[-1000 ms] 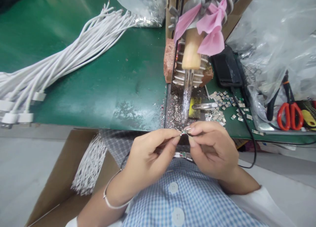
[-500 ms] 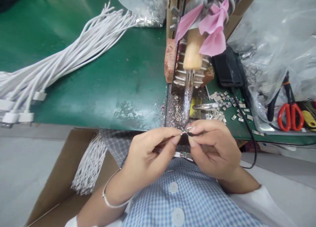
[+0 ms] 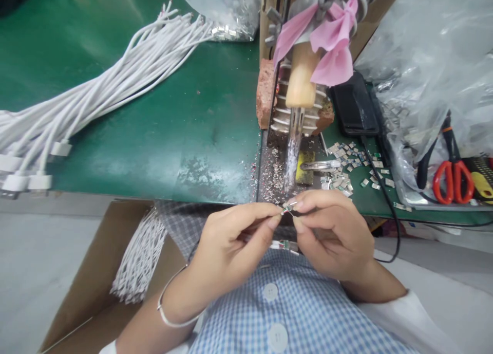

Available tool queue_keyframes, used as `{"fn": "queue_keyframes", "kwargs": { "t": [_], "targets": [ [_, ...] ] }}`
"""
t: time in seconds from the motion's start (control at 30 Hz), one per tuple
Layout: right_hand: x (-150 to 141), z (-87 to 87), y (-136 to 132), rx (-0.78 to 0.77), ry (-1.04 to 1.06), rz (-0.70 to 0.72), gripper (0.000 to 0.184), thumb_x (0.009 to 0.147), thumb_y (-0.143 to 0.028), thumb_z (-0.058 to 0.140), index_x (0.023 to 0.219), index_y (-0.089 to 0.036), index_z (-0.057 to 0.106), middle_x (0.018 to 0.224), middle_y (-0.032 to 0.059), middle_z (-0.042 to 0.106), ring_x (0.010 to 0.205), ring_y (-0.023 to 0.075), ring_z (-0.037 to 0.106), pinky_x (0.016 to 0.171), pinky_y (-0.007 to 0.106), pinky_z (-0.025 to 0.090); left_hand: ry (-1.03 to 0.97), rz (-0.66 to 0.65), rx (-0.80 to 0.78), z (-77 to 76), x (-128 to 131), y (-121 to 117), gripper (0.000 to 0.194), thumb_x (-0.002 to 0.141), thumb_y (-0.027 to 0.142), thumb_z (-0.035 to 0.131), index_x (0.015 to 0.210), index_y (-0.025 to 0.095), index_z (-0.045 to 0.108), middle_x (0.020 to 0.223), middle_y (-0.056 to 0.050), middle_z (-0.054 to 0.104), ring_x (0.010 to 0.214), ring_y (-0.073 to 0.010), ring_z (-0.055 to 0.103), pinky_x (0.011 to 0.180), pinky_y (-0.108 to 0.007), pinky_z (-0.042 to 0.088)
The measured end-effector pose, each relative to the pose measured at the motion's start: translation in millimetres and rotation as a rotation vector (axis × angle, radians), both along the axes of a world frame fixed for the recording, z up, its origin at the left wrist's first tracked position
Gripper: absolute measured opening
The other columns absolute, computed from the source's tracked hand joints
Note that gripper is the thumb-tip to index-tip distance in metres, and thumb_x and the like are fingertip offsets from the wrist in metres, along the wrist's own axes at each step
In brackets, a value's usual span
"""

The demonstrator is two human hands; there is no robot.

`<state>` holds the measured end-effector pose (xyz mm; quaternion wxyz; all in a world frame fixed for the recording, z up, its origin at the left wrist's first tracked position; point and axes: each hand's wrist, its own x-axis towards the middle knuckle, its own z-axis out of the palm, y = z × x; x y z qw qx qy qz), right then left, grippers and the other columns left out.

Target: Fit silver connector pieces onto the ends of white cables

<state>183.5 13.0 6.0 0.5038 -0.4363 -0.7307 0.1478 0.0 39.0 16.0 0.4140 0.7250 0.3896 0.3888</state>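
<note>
The left hand (image 3: 234,236) and right hand (image 3: 331,233) pinched a small metal part (image 3: 287,209); it sat at six o'clock from the soldering iron (image 3: 294,148); white cables (image 3: 115,79) lay at its ten o'clock on the counter (image 3: 215,117).

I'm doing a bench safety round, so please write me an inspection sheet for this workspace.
Surface: green bench top, dark smudges near its front edge; debris under the wooden-handled iron.
Things in hand: small metal piece, details too small to tell.
Clutter: loose metal parts scattered on the right; red-handled tool beside clear plastic.
Hands: left hand pinches the piece; right hand has fingertips at it, grip unclear.
Cables: white cable bundle on the left; black cord loops past the front edge.
Surroundings: cardboard box below the bench, holding white strands.
</note>
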Motion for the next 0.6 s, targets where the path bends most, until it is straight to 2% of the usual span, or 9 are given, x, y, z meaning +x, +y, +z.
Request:
{"fn": "queue_keyframes", "kwargs": {
  "t": [0.23,0.6],
  "targets": [
    [-0.2,3.1,4.0,-0.005,0.014,-0.013,0.019,0.080,-0.004,0.061,0.087,-0.021,0.059,0.093,0.0025,0.065,0.088,0.0158,0.067,0.076,0.031,0.061,-0.042,0.027,-0.070,3.2,3.4,2.0,0.011,0.087,0.008,0.066,0.091,0.017,0.071,0.071,0.002,0.071,0.055,-0.0077,0.060,0.048,-0.018,0.047],
    [-0.1,3.7,4.8,-0.002,0.008,-0.005,0.019,0.079,-0.004,0.060,0.086,-0.022,0.059,0.093,0.0026,0.066,0.087,0.0168,0.067,0.074,0.033,0.061,-0.015,0.050,-0.051,4.1,3.1,2.2,0.012,0.086,0.009,0.067,0.092,0.018,0.073,0.075,0.001,0.075,0.058,-0.0093,0.063,0.051,-0.020,0.049]
  ]
}}
